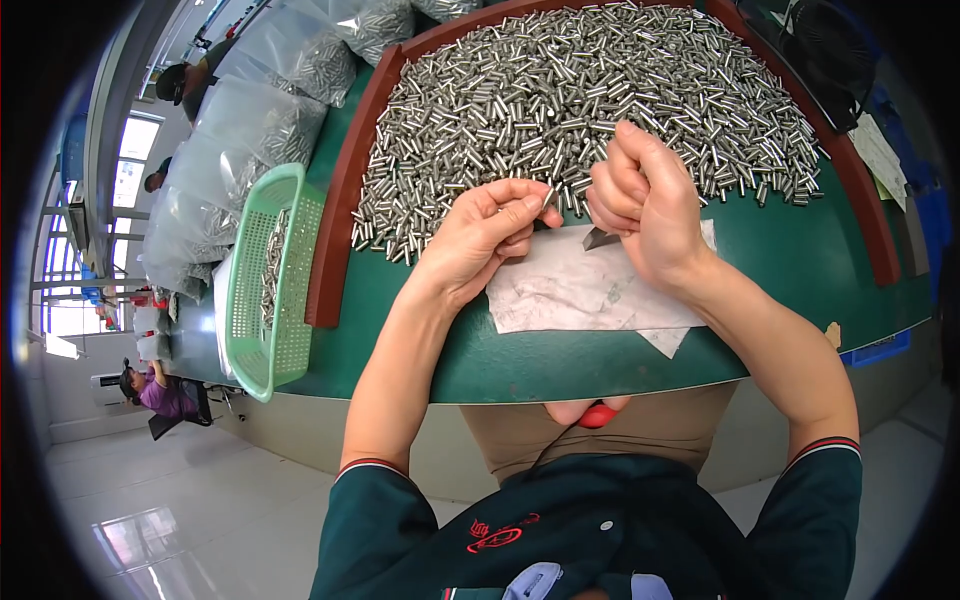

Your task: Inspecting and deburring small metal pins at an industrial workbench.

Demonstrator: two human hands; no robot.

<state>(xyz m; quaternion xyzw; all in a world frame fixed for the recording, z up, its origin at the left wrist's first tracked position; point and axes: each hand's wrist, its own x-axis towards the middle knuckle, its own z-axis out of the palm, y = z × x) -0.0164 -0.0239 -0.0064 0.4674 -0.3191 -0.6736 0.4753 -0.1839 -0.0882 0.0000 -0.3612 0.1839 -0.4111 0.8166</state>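
My left hand (483,235) pinches a small metal cylinder (549,197) between thumb and forefinger, at the near edge of a large heap of silver metal cylinders (580,100). My right hand (640,200) is closed around a small metal blade tool (600,238), whose tip points down toward a sheet of white paper (580,290) on the green table (560,365). The two hands are almost touching above the paper.
A brown raised border (340,210) frames the heap. A light green perforated basket (268,280) with a few cylinders stands at the left edge. Clear plastic bags of parts (250,130) lie beyond it. A black fan (825,50) sits far right. Other people sit at the far left.
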